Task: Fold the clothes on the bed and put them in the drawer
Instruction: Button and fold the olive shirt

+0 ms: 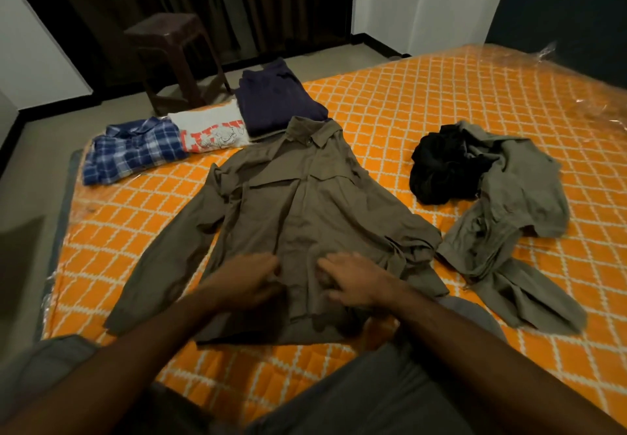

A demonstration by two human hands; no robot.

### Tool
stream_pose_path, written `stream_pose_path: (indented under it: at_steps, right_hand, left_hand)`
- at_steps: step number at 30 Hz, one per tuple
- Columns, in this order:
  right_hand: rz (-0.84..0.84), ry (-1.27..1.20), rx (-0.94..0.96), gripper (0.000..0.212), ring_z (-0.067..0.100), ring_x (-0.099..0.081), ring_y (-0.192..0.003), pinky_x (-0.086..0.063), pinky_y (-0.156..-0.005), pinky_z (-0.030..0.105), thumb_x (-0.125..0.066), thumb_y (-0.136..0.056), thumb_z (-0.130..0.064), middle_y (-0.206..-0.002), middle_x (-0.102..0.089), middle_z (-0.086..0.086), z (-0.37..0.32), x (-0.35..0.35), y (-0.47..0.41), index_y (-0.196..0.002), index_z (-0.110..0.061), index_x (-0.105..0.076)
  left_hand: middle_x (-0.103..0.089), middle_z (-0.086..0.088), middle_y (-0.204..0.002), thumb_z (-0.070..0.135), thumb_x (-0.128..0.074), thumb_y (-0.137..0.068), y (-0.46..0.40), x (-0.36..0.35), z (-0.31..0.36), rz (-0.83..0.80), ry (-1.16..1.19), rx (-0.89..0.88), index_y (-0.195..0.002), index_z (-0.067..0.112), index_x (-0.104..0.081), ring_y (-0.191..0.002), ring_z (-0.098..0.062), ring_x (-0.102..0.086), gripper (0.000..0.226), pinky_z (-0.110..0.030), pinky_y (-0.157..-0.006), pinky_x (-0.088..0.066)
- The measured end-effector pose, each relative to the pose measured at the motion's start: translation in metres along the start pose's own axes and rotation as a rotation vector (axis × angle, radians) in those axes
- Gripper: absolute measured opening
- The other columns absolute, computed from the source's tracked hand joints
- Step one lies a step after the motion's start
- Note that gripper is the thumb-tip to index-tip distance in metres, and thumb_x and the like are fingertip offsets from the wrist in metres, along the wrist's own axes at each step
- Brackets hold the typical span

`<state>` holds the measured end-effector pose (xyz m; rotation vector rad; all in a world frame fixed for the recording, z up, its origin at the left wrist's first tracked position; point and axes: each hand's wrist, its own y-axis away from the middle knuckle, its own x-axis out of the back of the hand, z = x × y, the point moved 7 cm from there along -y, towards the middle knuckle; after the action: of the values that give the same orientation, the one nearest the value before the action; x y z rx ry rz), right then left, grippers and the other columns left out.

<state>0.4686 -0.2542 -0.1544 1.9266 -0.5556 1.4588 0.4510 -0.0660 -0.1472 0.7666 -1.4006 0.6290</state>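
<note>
An olive long-sleeved shirt lies spread face up on the orange quilted mattress, collar away from me, left sleeve stretched out. My left hand and my right hand rest side by side on its lower front near the button placket, fingers pressing the cloth; whether they pinch it I cannot tell. Folded at the far left lie a blue plaid shirt, a white printed T-shirt and a dark navy garment. To the right lie a crumpled black garment and a crumpled olive garment.
A dark plastic stool stands on the floor beyond the mattress's far left corner, in front of dark curtains. The mattress is wrapped in clear plastic. My knees in grey trousers are at the near edge. No drawer is in view.
</note>
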Motion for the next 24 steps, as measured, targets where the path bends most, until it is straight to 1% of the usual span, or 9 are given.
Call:
stream_pose_path:
  at_steps: [2,4,8,11,14,18,20,22,24]
  right_hand:
    - [-0.176,0.018,-0.020,0.094,0.031,-0.043,-0.132,-0.038,-0.105,0.046,-0.069,-0.081,-0.060,-0.149,-0.039,0.010,-0.009,-0.022,0.005,-0.152,-0.014,-0.027]
    - [-0.216,0.087,-0.034,0.096,0.033,-0.045,-0.130,-0.041,-0.101,0.047,-0.074,-0.080,-0.049,-0.147,-0.039,0.010,-0.008,-0.031,0.013,-0.153,-0.015,-0.022]
    - [-0.219,0.098,-0.111,0.088,0.035,-0.046,-0.130,-0.043,-0.100,0.047,-0.070,-0.087,-0.031,-0.146,-0.041,0.016,0.005,-0.031,0.025,-0.155,-0.009,-0.018]
    - [-0.367,0.144,-0.089,0.078,0.038,-0.051,-0.125,-0.048,-0.099,0.046,-0.071,-0.084,-0.026,-0.140,-0.047,0.017,0.013,-0.041,0.028,-0.150,-0.011,-0.033]
    - [-0.607,0.127,-0.143,0.045,0.035,-0.060,-0.113,-0.050,-0.094,0.041,-0.070,-0.088,-0.025,-0.124,-0.060,0.017,0.012,-0.044,0.037,-0.129,-0.009,-0.060]
    - [-0.787,0.019,-0.272,0.038,0.030,-0.062,-0.102,-0.049,-0.092,0.039,-0.068,-0.093,-0.027,-0.118,-0.065,0.016,0.017,-0.046,0.033,-0.125,-0.006,-0.065]
    - [-0.708,-0.068,-0.279,0.032,0.031,-0.064,-0.099,-0.051,-0.092,0.038,-0.068,-0.090,-0.017,-0.119,-0.068,0.020,0.006,-0.038,0.019,-0.119,-0.001,-0.068]
    - [-0.412,-0.188,-0.206,0.038,0.035,-0.060,-0.112,-0.047,-0.090,0.033,-0.069,-0.086,-0.014,-0.125,-0.063,0.022,-0.013,-0.020,0.002,-0.122,0.000,-0.063]
    - [-0.226,-0.141,-0.050,0.077,0.036,-0.040,-0.135,-0.040,-0.104,0.037,-0.077,-0.080,-0.026,-0.147,-0.042,0.020,-0.034,-0.009,0.000,-0.145,-0.009,-0.041]
  left_hand:
    - [-0.060,-0.004,-0.108,0.064,-0.040,-0.080,0.000,-0.013,0.040,-0.165,-0.157,-0.149,-0.114,0.021,-0.053,-0.093,-0.029,-0.063,0.057,-0.040,-0.075,-0.048]
    - [-0.057,-0.006,-0.117,0.062,-0.042,-0.079,0.008,-0.033,0.048,-0.336,-0.257,-0.118,-0.126,0.018,-0.046,-0.097,-0.032,-0.062,0.064,-0.042,-0.079,-0.047]
    - [-0.062,-0.005,-0.106,0.050,-0.046,-0.082,0.020,-0.047,0.035,-0.318,-0.303,-0.059,-0.119,0.019,-0.048,-0.083,-0.031,-0.064,0.049,-0.039,-0.070,-0.044]
    - [-0.065,-0.007,-0.104,0.040,-0.037,-0.082,0.027,-0.046,0.029,-0.374,-0.306,-0.118,-0.113,0.018,-0.057,-0.084,-0.032,-0.066,0.043,-0.039,-0.072,-0.047]
    - [-0.060,-0.010,-0.121,0.023,-0.058,-0.082,0.033,-0.051,0.029,-0.547,-0.200,-0.192,-0.116,0.014,-0.059,-0.106,-0.036,-0.062,0.035,-0.044,-0.085,-0.053]
    - [-0.061,-0.008,-0.117,0.021,-0.054,-0.087,0.037,-0.058,0.033,-0.567,-0.107,-0.153,-0.108,0.014,-0.063,-0.106,-0.033,-0.063,0.023,-0.042,-0.083,-0.053]
    - [-0.061,-0.005,-0.108,0.030,-0.047,-0.089,0.036,-0.052,0.033,-0.404,-0.097,-0.138,-0.105,0.019,-0.056,-0.096,-0.030,-0.064,0.021,-0.041,-0.075,-0.054]
    - [-0.058,-0.005,-0.105,0.039,-0.036,-0.085,0.036,-0.043,0.032,-0.288,-0.159,-0.146,-0.109,0.019,-0.051,-0.090,-0.030,-0.062,0.034,-0.042,-0.070,-0.052]
    - [-0.056,-0.007,-0.112,0.038,-0.043,-0.084,0.035,-0.040,0.027,-0.304,-0.242,-0.104,-0.119,0.017,-0.049,-0.095,-0.032,-0.060,0.041,-0.043,-0.076,-0.050]
